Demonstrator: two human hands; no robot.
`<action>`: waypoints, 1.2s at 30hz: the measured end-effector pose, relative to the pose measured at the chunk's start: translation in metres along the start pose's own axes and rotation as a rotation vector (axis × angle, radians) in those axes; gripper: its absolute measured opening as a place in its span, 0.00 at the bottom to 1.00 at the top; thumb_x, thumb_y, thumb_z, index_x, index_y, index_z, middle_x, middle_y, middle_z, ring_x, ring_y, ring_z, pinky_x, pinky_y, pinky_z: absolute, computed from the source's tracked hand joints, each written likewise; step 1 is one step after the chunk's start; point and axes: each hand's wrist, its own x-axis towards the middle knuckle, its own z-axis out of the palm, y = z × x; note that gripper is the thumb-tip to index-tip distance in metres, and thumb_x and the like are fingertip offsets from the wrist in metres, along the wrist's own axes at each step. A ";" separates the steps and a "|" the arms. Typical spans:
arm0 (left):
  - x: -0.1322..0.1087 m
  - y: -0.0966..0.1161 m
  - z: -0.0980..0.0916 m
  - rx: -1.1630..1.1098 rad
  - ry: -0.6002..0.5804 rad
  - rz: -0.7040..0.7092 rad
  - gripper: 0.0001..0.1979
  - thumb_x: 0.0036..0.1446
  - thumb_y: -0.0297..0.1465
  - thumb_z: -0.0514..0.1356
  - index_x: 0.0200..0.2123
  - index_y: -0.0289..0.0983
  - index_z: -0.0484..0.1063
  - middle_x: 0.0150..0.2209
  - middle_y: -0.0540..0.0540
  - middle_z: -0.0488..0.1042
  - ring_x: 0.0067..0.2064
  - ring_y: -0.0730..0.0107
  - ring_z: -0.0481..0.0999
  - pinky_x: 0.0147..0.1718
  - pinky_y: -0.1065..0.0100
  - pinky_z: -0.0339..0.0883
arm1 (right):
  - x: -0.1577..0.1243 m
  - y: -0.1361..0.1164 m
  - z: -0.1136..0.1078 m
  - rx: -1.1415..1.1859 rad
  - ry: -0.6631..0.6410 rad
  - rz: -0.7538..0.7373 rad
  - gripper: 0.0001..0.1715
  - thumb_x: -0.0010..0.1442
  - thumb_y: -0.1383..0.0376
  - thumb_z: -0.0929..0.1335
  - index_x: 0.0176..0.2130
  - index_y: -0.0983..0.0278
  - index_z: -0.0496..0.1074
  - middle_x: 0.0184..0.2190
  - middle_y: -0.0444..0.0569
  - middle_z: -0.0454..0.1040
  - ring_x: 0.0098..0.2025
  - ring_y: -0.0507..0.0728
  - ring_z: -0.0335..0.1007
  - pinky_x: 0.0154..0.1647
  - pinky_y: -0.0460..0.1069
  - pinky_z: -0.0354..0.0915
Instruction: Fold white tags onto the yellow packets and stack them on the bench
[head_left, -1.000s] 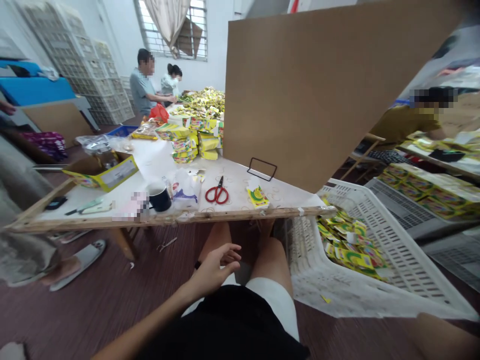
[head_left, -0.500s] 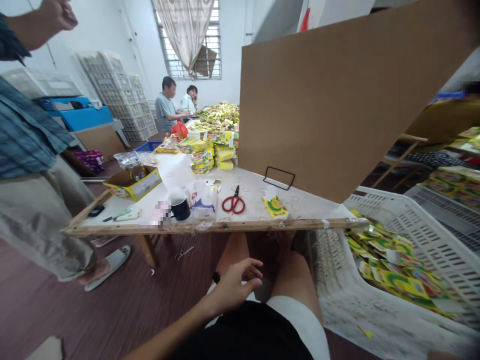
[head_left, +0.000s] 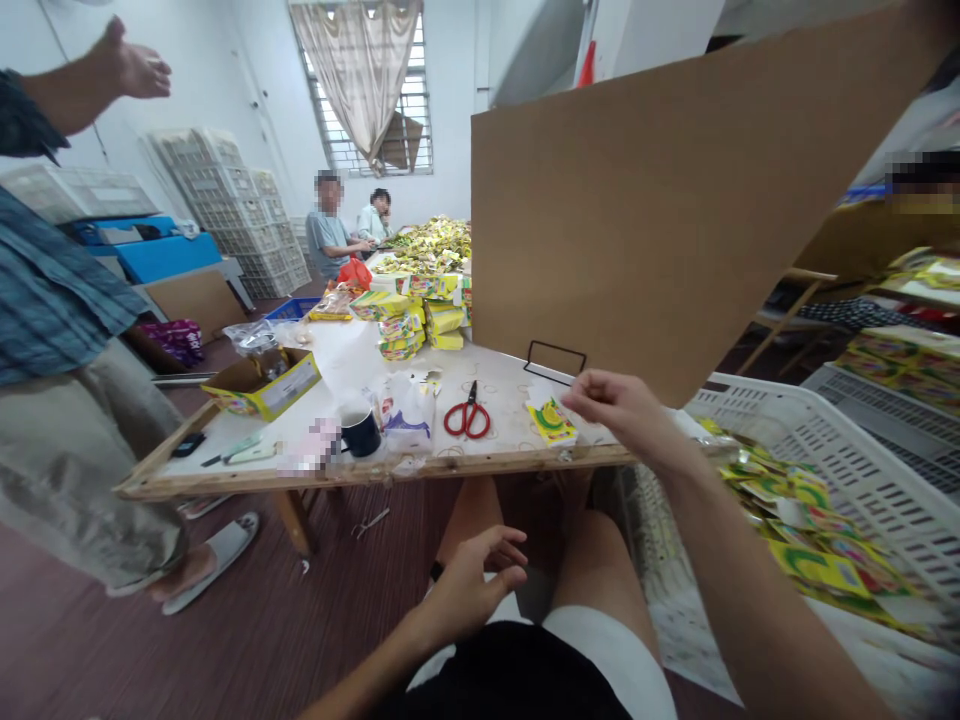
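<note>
Over my lap, my left hand (head_left: pixel 480 582) hangs with its fingers loosely bent and apart, holding nothing. My right hand (head_left: pixel 626 412) is over the table's front right part, its fingertips pressed together. Whether anything is pinched in them cannot be made out. Just left of those fingertips lies a yellow and green packet (head_left: pixel 552 422) on the white tabletop (head_left: pixel 499 365). Behind it is a black wire stand (head_left: pixel 555 362). Red-handled scissors (head_left: pixel 466 418) lie farther left, blades pointing away from me.
A large cardboard sheet (head_left: pixel 645 200) stands upright on the table's right. A white crate (head_left: pixel 847 430) of yellow packets is at my right. Leftward are a plastic bag (head_left: pixel 409 415), a dark mug (head_left: pixel 360 430) and a yellow box (head_left: pixel 262 385). A person stands at left; others sit farther back.
My right hand has come into view from the lower right and reached over the table near the yellow packet. My left hand stays over my lap. The standing person's hand has opened.
</note>
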 end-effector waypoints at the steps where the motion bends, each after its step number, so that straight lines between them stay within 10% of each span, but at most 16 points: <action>1: 0.000 0.002 -0.001 0.003 0.002 0.003 0.18 0.52 0.24 0.59 0.48 0.34 0.69 0.39 0.40 0.76 0.41 0.64 0.75 0.43 0.63 0.67 | 0.007 0.007 0.004 -0.098 0.006 0.085 0.16 0.63 0.60 0.64 0.48 0.67 0.68 0.46 0.51 0.70 0.44 0.57 0.69 0.44 0.56 0.67; 9: -0.002 0.007 -0.010 -0.009 0.079 -0.021 0.17 0.51 0.25 0.59 0.47 0.35 0.69 0.38 0.40 0.76 0.42 0.63 0.75 0.43 0.62 0.68 | 0.032 0.070 0.047 -0.600 0.063 0.540 0.30 0.47 0.55 0.72 0.44 0.73 0.72 0.50 0.69 0.67 0.55 0.71 0.60 0.49 0.59 0.58; 23: 0.000 0.007 -0.013 -0.020 0.092 0.006 0.16 0.51 0.25 0.60 0.46 0.33 0.70 0.38 0.40 0.76 0.42 0.61 0.75 0.44 0.61 0.67 | 0.018 0.050 0.050 -0.322 0.261 0.380 0.17 0.59 0.64 0.62 0.44 0.72 0.69 0.47 0.67 0.70 0.54 0.68 0.61 0.54 0.59 0.53; 31: 0.008 0.006 -0.020 -0.297 0.320 0.103 0.19 0.56 0.37 0.59 0.49 0.33 0.67 0.42 0.38 0.77 0.42 0.59 0.76 0.45 0.59 0.67 | -0.092 0.000 0.098 0.230 -0.011 0.192 0.29 0.56 0.45 0.63 0.37 0.67 0.71 0.32 0.52 0.77 0.31 0.59 0.74 0.32 0.51 0.69; 36: 0.008 -0.002 -0.024 -0.291 0.359 0.073 0.19 0.56 0.39 0.58 0.45 0.32 0.71 0.42 0.40 0.77 0.40 0.59 0.77 0.42 0.62 0.69 | -0.137 -0.022 0.110 0.176 -0.045 -0.022 0.20 0.55 0.57 0.68 0.44 0.66 0.70 0.39 0.55 0.76 0.41 0.62 0.71 0.42 0.57 0.66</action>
